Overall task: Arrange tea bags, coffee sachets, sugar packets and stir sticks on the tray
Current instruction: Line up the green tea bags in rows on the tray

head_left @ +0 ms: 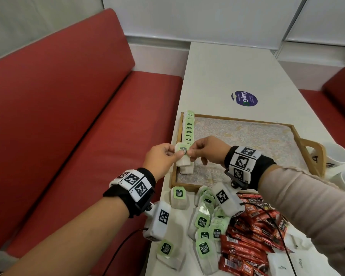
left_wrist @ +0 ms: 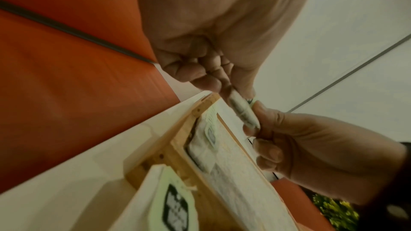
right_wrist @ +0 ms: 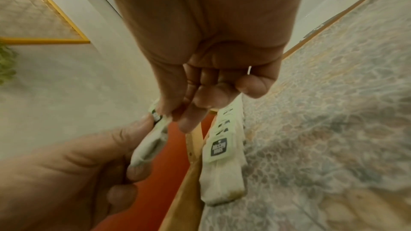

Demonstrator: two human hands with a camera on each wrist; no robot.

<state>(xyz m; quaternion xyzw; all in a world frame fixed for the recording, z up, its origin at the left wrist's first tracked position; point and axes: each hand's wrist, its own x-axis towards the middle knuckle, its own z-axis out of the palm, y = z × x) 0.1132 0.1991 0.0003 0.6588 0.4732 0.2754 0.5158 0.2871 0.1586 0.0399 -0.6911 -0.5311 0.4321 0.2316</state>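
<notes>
hands: left hand (head_left: pixel 161 158) and right hand (head_left: pixel 208 149) together pinch one tea bag (head_left: pixel 182 156) above tray (head_left: pixel 235 118) left edge
tag: green, "McCoy teas"
table (head_left: pixel 227 72) sticker (head_left: pixel 244 98): "ClayGo"
coffee sachets (head_left: pixel 247 242): red, "PREMIUM"

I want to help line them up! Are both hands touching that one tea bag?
Touching. Head view shows left hand and right hand pinching the tea bag together.

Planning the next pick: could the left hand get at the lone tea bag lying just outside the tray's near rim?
Probably yes, once freed. The left hand now pinches a tea bag together with the right hand. The lone tea bag lies uncovered on the table near the left wrist.
</notes>
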